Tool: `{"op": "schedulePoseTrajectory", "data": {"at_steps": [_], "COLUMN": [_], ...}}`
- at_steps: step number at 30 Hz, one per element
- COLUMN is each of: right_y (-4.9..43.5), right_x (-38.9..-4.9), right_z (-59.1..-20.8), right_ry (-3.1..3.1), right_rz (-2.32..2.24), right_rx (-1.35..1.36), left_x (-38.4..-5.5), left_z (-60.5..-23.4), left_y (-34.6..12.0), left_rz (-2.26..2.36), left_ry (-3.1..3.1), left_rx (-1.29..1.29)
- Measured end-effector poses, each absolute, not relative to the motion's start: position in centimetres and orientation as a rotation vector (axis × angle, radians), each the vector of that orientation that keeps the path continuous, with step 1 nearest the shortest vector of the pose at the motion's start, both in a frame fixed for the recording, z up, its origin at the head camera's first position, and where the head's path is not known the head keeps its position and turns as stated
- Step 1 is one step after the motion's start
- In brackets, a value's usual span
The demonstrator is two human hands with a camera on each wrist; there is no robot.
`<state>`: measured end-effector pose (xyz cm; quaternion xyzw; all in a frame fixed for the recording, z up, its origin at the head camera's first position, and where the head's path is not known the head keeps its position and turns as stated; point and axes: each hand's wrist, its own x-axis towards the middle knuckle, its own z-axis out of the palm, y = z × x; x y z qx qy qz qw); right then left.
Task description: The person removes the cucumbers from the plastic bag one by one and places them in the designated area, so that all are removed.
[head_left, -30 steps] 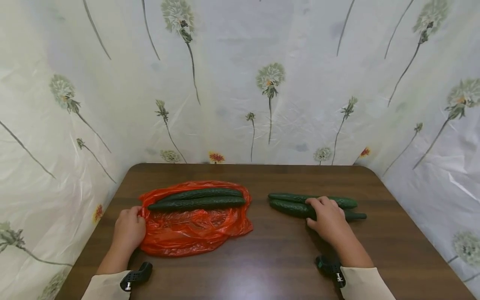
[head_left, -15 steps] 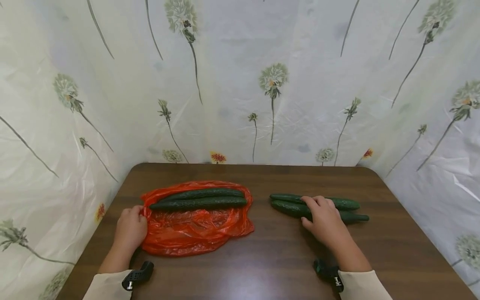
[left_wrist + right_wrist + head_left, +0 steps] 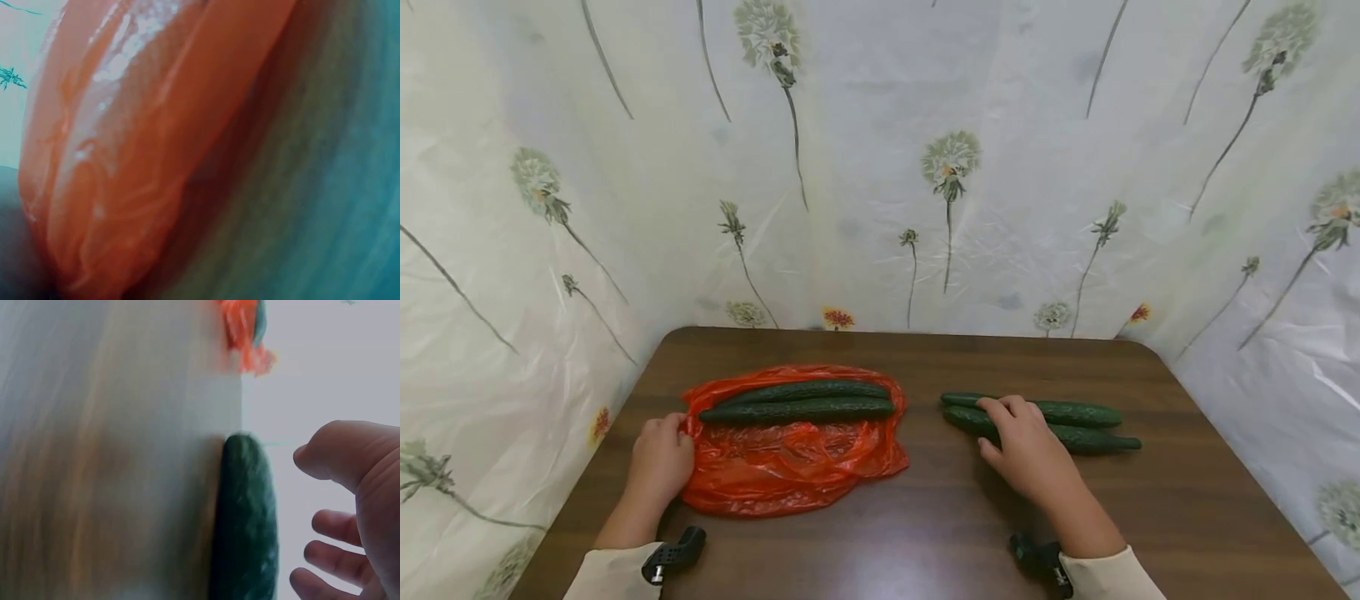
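In the head view, a red plastic bag (image 3: 775, 493) lies spread on the left of the table, with two dark green cucumbers (image 3: 808, 409) resting on it. My left hand (image 3: 662, 458) pinches the bag's left edge; its fingertips are partly hidden. Orange-red film (image 3: 125, 156) fills much of the left wrist view. To the right, two more cucumbers (image 3: 1093, 440) lie side by side on the wood. Over their left half hovers my right hand (image 3: 1033, 454), fingers loosely bent. The right wrist view shows its thumb and fingers (image 3: 337, 447) spread apart from the nearer cucumber (image 3: 247, 519).
The brown wooden table (image 3: 910, 550) has rounded far corners. Behind it and at both sides hangs a pale sheet (image 3: 865, 167) printed with dandelions. Black camera mounts (image 3: 673, 557) sit at both wrists.
My right hand has slid leftward along the two right-hand cucumbers, and its thumb has come away from the front one. The left hand stays at the bag's edge. The head view has shifted slightly.
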<state>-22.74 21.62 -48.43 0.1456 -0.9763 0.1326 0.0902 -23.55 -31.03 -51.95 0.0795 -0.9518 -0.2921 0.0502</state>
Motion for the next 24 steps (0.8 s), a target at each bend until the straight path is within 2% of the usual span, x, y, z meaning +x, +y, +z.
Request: {"op": "schedulePoseTrajectory", "data": {"at_steps": [24], "right_y": [14.3], "right_x": [-23.8], "right_z": [-46.3], "right_ry": [-2.808], "right_rz": [0.452], "right_rx": [0.605], "left_x": [-23.6], "left_z": [-52.0], "left_y": [-31.0], "left_rz": [-0.874], "left_ry": [-2.875], "left_rx": [0.215]}}
